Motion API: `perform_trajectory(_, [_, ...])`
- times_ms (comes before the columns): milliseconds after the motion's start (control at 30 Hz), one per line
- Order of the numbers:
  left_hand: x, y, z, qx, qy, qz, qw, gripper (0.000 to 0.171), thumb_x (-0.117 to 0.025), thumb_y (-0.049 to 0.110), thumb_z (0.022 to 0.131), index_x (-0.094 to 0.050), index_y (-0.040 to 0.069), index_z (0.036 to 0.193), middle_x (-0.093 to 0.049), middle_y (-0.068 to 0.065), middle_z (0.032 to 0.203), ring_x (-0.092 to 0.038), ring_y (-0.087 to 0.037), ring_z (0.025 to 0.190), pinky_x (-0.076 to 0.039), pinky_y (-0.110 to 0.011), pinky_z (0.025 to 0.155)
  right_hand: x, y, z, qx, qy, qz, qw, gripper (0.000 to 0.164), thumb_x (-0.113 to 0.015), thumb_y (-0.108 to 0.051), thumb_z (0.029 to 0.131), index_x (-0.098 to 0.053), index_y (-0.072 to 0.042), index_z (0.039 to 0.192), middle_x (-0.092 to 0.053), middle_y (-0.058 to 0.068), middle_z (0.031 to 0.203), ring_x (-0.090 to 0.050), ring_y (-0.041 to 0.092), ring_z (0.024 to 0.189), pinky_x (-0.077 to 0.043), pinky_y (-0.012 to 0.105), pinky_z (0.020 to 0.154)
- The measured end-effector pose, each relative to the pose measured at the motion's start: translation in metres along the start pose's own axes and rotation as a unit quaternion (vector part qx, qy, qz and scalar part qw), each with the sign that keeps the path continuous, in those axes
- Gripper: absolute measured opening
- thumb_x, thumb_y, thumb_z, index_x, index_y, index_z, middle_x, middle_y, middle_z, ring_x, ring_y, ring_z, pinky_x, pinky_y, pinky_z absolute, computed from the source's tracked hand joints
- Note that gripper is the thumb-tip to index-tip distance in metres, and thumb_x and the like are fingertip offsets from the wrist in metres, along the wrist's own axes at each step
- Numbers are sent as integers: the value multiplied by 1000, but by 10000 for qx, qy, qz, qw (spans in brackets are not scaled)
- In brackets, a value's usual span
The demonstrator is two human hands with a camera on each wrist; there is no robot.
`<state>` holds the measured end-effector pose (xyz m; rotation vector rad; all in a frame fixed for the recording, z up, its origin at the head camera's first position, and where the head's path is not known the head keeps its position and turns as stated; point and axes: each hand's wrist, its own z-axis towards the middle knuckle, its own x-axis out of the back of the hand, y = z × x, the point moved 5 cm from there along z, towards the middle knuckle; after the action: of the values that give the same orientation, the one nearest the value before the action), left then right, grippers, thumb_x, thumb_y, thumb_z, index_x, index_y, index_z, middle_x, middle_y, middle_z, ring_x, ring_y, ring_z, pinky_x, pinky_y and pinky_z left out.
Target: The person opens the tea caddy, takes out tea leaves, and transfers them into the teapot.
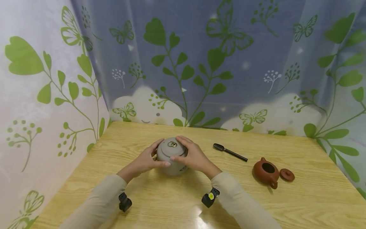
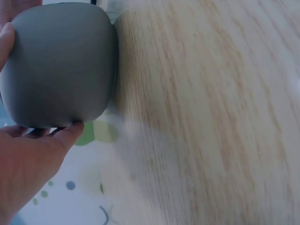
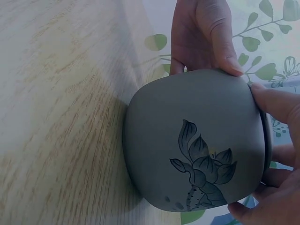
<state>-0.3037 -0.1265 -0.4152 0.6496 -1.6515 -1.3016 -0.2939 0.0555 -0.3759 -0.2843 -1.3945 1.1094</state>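
A grey lidded jar (image 1: pixel 172 170) stands upright on the wooden table in front of me, held between both hands. Its lid (image 1: pixel 167 150) has a small metal ring on top. My left hand (image 1: pixel 146 160) curves round the left side, its thumb across the front. From the right, my right hand (image 1: pixel 197 156) grips the jar high up near the lid, thumb in front and fingers over the far side. A dark lotus drawing (image 3: pixel 206 166) shows on the wall in the right wrist view. The jar's plain side (image 2: pixel 58 65) fills the upper left of the left wrist view.
Right of the jar lies a dark tool (image 1: pixel 230 152) with a rounded head and slim handle. Farther right sits a reddish-brown teapot (image 1: pixel 258 171), uncovered, its lid (image 1: pixel 287 175) beside it. Patterned curtains (image 1: pixel 183 63) enclose the table (image 1: pixel 160 203) at the back and sides.
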Motion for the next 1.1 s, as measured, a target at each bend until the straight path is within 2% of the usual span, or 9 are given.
perform_trajectory(767, [0,1,-1,-15,-53,-32,10000,102,-79,28,81,-11,18,155,-19,-9,158,-22,-30,144,-29,-50,112,-1,5,0,-54,364,95,9993,81,-79,-33,80,-41,-5,146,-33,14,152,-33,30,140,-38,47,107])
perform_trajectory(1100, [1,-1,0,41,-75,-69,9999,102,-80,28,80,-12,20,155,-17,-8,159,-18,-31,145,-26,-51,113,12,-2,-3,-143,417,172,9989,81,-77,-38,81,-39,-12,147,-32,10,153,-32,29,140,-36,50,108])
